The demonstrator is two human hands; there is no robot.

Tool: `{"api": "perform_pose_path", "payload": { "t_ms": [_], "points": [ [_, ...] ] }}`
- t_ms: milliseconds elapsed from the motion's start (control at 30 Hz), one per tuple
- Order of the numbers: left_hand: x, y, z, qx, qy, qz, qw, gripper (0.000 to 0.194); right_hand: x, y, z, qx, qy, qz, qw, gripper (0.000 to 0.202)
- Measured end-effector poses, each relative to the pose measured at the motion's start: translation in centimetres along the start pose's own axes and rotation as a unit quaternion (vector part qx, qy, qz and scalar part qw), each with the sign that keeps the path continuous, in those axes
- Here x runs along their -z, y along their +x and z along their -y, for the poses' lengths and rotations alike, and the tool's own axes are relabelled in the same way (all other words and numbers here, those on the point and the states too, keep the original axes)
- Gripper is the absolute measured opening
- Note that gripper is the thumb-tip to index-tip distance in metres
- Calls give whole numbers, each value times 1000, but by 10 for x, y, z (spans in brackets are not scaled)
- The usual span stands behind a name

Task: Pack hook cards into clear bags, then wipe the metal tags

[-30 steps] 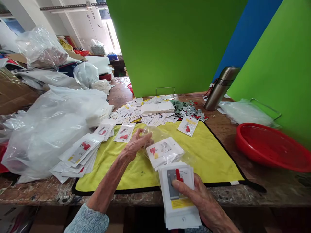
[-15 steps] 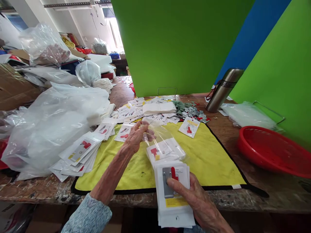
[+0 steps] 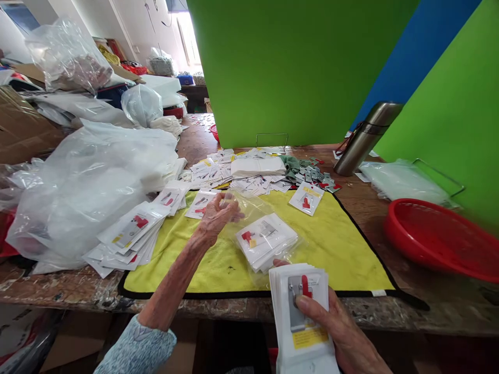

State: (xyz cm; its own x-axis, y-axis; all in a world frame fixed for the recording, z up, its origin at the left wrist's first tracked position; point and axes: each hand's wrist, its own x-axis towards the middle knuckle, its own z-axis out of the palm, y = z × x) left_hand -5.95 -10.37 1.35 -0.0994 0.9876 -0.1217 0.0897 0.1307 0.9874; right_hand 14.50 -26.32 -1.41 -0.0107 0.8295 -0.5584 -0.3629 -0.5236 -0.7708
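My left hand pinches the upper edge of a clear plastic bag that lies over the yellow cloth. Inside the bag is a stack of white packets with red and grey pieces. Near the table's front edge, my right hand grips a thick stack of similar packets, thumb on top, close to the bag's lower end. The top packet shows a grey metal plate, a red piece and a yellow strip. A single packet lies just behind my left hand.
Fanned packet piles lie left, beside a large plastic bag. Loose cards, white slips and metal pieces cover the back. A steel flask and red basket stand right; a green panel rises behind.
The stack in my right hand has moved right and toward me, away from the bag. The packets inside the bag now show more fully. My left hand keeps its pinch on the bag.
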Motion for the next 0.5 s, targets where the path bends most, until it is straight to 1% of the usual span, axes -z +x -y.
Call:
{"api": "perform_pose_path", "payload": {
  "t_ms": [33, 67, 100, 133, 200, 233, 267, 300, 367, 433, 500],
  "points": [
    [0, -6, -1, -44, 65, -53, 995, 29, 1, -2, 1, -2, 1, -7, 1000, 59],
    [-1, -14, -1, -101, 137, -105, 980, 31, 2, -4, 2, -8, 4, -15, 1000, 59],
    [-3, -26, 0, -164, 203, -143, 955, 31, 3, -6, 4, -18, 8, -24, 1000, 61],
    [-6, -39, 3, -226, 252, -154, 928, 28, 4, -8, 6, -28, 14, -36, 999, 62],
    [-15, -70, 11, -311, 297, -87, 899, 21, 6, -11, 11, -41, 27, -66, 997, 63],
    [-20, -85, 16, -340, 313, -60, 885, 24, 6, -13, 13, -45, 33, -80, 995, 63],
    [-26, -98, 22, -363, 335, -47, 868, 32, 7, -14, 14, -49, 36, -92, 994, 62],
    [-31, -108, 28, -374, 365, -47, 852, 36, 8, -15, 15, -52, 39, -104, 992, 61],
    [-38, -118, 39, -382, 419, -65, 821, 37, 11, -17, 15, -52, 39, -120, 991, 59],
    [-42, -118, 45, -388, 454, -90, 797, 29, 14, -17, 13, -40, 28, -127, 991, 56],
    [-42, -112, 46, -404, 463, -109, 782, 20, 16, -16, 10, -21, 3, -124, 992, 51]
  ]
}}
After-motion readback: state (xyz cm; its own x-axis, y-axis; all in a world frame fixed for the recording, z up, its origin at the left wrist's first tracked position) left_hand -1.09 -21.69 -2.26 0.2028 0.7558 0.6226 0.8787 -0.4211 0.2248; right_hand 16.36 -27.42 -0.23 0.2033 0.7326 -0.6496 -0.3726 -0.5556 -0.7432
